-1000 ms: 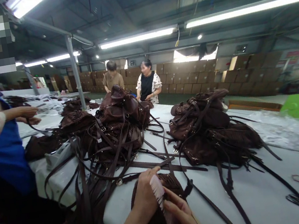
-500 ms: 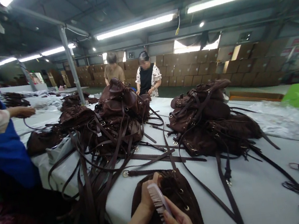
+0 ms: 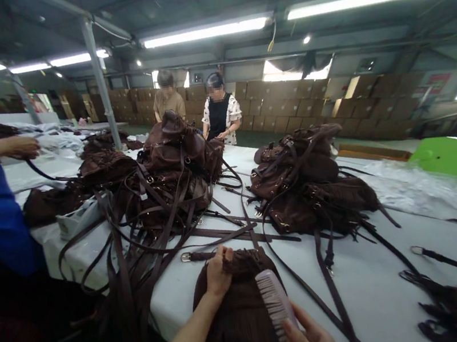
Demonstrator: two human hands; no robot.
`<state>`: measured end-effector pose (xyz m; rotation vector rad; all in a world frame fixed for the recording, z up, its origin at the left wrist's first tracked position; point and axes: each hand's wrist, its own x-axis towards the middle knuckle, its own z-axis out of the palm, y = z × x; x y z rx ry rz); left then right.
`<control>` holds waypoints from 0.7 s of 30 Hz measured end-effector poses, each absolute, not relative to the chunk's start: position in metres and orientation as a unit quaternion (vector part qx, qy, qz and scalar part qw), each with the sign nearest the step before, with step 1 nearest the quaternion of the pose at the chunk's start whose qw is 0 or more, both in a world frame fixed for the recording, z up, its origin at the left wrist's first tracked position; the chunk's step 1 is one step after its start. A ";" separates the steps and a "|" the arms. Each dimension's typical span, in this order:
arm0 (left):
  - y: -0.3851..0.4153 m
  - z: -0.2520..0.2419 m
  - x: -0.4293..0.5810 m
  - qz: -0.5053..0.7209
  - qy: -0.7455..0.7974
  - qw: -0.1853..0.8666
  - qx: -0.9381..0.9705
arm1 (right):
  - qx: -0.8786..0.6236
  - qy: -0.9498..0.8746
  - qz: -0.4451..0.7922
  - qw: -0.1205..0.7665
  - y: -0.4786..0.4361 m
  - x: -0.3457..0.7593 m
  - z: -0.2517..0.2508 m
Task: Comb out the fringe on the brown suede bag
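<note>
A dark brown fringed bag (image 3: 240, 331) lies on the white table in front of me. My left hand (image 3: 219, 273) is closed on the bag's gathered top edge. In my right hand (image 3: 313, 337) is a pale lilac comb (image 3: 275, 302), its teeth facing left over the right side of the bag's fringe. Whether the teeth touch the strands I cannot tell. A brown strap with a metal buckle (image 3: 186, 257) lies just beyond the bag.
Piles of brown bags stand at the left (image 3: 168, 174) and right (image 3: 312, 181), their straps trailing across the white table (image 3: 358, 277). Clear plastic (image 3: 409, 188) lies farther right, near a green board (image 3: 443, 157). A co-worker's hand (image 3: 23, 147) holds a strap at left. Two people stand beyond the table.
My right hand has moved the comb right, away from my left hand. My left hand still grips the bag's top. The view has shifted slightly.
</note>
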<state>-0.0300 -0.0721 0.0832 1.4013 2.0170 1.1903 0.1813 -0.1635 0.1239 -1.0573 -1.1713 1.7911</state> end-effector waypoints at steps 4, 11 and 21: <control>-0.083 0.094 -0.012 0.540 0.631 0.268 0.489 | -0.398 -0.527 0.652 0.373 -0.130 0.160 0.146; -0.087 0.089 -0.062 0.679 0.622 0.291 0.260 | -0.560 -0.510 0.484 0.438 -0.083 0.176 0.113; -0.081 0.132 -0.067 0.253 0.802 0.147 0.522 | -0.608 -0.515 0.441 0.413 -0.105 0.190 0.087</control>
